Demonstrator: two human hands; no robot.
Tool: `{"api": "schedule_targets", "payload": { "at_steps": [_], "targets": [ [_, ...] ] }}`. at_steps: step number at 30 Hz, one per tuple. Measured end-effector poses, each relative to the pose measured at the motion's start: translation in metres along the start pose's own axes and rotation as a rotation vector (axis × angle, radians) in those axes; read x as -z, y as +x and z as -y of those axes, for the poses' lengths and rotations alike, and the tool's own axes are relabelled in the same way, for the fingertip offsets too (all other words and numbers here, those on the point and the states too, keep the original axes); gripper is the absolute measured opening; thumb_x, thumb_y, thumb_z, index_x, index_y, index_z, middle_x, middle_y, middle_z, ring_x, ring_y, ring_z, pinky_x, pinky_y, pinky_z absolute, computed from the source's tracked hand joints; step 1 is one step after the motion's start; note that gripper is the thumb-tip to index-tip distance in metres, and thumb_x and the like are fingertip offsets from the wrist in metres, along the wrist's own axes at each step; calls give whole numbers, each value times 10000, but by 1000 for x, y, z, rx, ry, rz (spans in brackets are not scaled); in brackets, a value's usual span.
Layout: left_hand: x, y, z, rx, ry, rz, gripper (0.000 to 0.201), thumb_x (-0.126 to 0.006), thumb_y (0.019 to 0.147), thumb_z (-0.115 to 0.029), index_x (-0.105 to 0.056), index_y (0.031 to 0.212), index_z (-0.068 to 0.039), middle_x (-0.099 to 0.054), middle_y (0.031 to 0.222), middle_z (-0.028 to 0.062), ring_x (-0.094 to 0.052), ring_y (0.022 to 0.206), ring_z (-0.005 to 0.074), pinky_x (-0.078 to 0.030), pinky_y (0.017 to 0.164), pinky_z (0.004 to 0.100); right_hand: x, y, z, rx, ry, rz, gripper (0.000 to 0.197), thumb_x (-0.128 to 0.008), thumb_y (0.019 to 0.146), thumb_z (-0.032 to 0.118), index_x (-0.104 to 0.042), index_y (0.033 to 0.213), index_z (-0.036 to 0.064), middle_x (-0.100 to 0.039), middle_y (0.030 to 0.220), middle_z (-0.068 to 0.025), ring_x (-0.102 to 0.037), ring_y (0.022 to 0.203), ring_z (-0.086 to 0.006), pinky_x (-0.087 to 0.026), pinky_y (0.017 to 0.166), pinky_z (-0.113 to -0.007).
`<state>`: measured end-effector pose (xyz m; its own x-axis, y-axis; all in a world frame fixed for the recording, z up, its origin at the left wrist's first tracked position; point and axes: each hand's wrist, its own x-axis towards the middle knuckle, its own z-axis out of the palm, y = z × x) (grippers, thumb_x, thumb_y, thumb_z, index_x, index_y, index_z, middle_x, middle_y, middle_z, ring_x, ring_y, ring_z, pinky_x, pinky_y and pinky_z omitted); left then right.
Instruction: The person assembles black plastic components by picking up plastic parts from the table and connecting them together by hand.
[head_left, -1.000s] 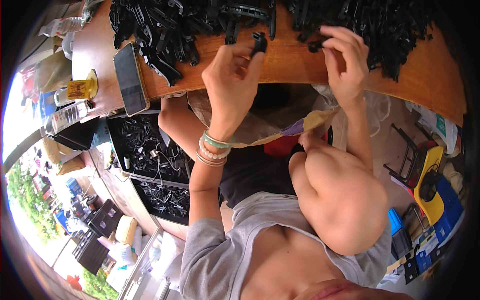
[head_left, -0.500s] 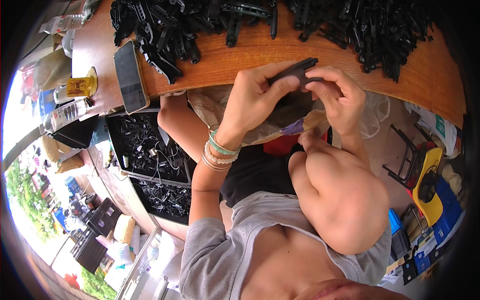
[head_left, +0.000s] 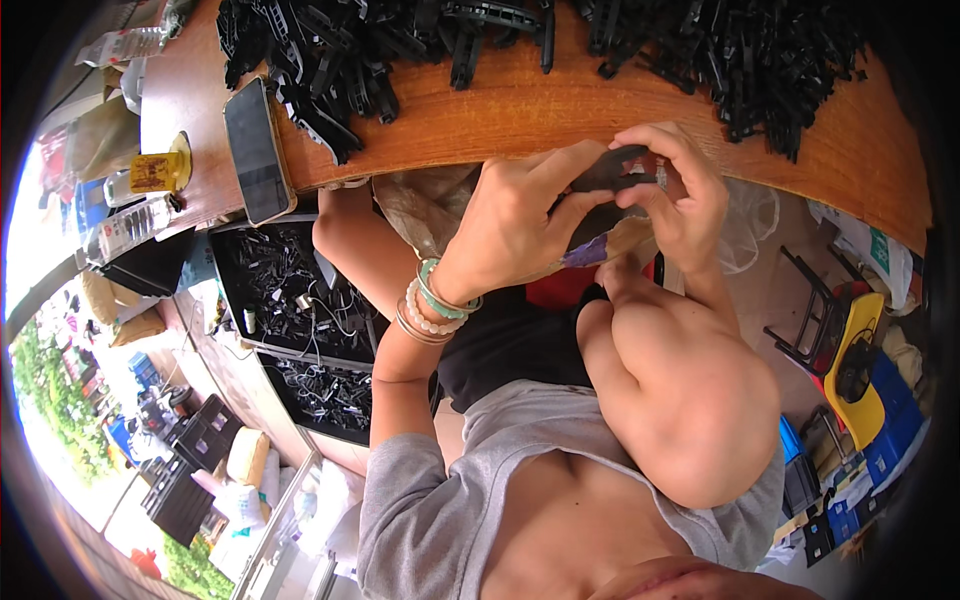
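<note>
A: Where's the part (head_left: 610,176)?

B: Between the 2 hands, just off the near edge of the table (head_left: 480,125) and above the bag (head_left: 425,205).

A: Why hold it there?

B: My guess is that it's easy to see and close to the body, with room for both elbows.

A: And the 2 piles?

B: The left pile (head_left: 330,60) and right pile (head_left: 760,70) sit toward the far side, probably so each hand has black pieces within reach. The phone (head_left: 258,150) lies off to the left, seemingly out of the way.

A: How are the hands posed?

B: Close together, both on the part. The left hand (head_left: 525,215) comes in from the left, knuckles up, its thumb and fingers pinching the left end. The right hand (head_left: 685,195) arches over the other end, index finger above, thumb below.

A: Is there a 2nd piece in the right?

B: I can't tell; the fingers hide too much. Both forearms rise from below, the left wrist ringed with bracelets (head_left: 437,305).
</note>
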<state>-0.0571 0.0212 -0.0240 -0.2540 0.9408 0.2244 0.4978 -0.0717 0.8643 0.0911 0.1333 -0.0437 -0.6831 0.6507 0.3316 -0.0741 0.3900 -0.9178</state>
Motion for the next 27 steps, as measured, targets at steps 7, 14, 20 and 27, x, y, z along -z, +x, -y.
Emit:
{"api": "schedule_targets", "payload": {
  "at_steps": [7, 14, 20, 27],
  "targets": [
    [-1, 1, 3, 11, -45, 42, 304, -726, 770, -31, -652, 1062, 13, -698, 865, 155, -704, 737, 240, -539, 643, 292, 3, -4, -11, 28, -4, -26, 299, -787, 708, 74, -673, 978, 13, -656, 857, -60, -583, 708, -143, -440, 605, -250],
    [22, 15, 28, -113, -50, 57, 244, -742, 742, -55, -686, 977, -16, -674, 778, 133, -667, 670, 250, -516, 607, 322, 16, 11, -11, -102, 94, 331, 285, -777, 707, 30, -672, 971, 8, -645, 853, -75, -596, 727, -164, -443, 604, -249],
    [28, 79, 57, -308, 846, -311, 254, -674, 779, -43, -676, 1032, -50, -655, 1022, 81, -622, 843, 253, -520, 742, 334, 20, 52, -41, 350, -994, -93, 196, -716, 764, 24, -686, 945, 96, -587, 1126, -50, -561, 1042, -240, -442, 820, -363],
    [25, 79, 56, -502, 796, -525, 273, -671, 750, 14, -652, 1019, -24, -652, 1023, 88, -598, 940, 272, -495, 815, 352, 14, 54, -45, 471, -802, -151, 156, -684, 793, 0, -646, 921, 80, -590, 1217, -41, -545, 1094, -245, -425, 881, -361]
  ]
}}
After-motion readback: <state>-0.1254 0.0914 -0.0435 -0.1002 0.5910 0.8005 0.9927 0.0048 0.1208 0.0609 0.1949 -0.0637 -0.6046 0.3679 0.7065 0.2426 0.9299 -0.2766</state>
